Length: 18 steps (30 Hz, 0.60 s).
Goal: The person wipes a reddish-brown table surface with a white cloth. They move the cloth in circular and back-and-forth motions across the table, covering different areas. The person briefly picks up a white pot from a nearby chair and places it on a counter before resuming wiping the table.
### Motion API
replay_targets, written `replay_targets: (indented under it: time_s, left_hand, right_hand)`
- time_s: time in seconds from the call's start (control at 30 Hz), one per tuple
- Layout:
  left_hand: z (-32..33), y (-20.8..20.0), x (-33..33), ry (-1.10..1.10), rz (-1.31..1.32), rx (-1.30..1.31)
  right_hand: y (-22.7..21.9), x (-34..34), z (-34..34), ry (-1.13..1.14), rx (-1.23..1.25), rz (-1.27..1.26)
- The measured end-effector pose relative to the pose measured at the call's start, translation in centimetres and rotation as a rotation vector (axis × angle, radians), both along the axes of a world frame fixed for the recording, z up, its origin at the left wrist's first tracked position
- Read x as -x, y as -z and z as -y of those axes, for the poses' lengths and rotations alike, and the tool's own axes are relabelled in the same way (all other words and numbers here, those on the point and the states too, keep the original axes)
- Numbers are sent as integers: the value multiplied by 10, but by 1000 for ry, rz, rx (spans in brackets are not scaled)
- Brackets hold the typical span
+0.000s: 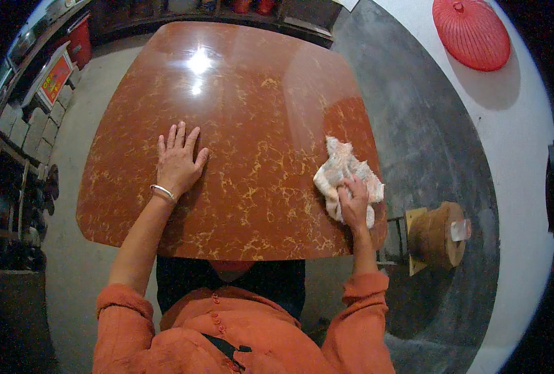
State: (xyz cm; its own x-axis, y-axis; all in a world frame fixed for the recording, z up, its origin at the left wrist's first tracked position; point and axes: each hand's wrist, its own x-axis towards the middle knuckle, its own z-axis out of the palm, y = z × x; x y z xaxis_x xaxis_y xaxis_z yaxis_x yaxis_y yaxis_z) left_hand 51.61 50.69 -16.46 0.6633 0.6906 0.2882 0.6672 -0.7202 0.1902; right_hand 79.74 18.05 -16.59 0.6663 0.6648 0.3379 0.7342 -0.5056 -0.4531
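Observation:
A glossy red-brown table [245,181] with yellow marbled veins spreads in front of me. My left hand [179,161] lies flat on its left half, fingers spread, with a pale bangle at the wrist. Near the table's right edge, my right hand [354,202] is closed on a crumpled white cloth [342,163] with faint pinkish patches. The cloth rests on the tabletop, bunched under and around the fingers. Some of my right fingertips are hidden in its folds.
To the right of the table stands a round wooden block [442,234] on a support. A red domed cover [473,31] hangs on the white wall. Grey blocks [37,131] and a red bucket [79,40] are at the left. A dark cabinet [311,15] stands beyond the far edge.

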Motion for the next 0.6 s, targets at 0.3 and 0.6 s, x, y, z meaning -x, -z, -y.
replay_targets:
  time_s: [0.3,0.6]
  left_hand:
    - [-2,-1,3,-2,21,14]
    - [0,1,2,-11,-3,7]
  right_hand:
    - [-4,53,-20,-193,-72,60]
    - [-6,56,45,-145,-42,4]
